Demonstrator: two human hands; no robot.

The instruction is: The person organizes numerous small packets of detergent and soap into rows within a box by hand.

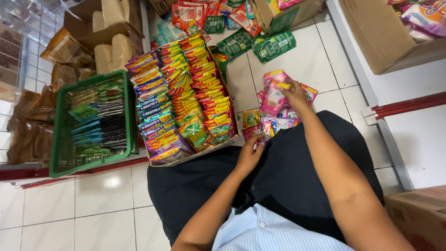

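- on the lap's far edge, left hand pinches a red sachet by its near corner
- right hand, further out over the white tile floor, fingers closed round a pink sachet bundle
- left of both, cardboard tray packed with sachet rows, then a green basket

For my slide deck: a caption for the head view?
Right hand lifts pink sachets; left hand touches another sachet.

Pink sachets aloft; colourful sachet rows boxed; green packets on floor.
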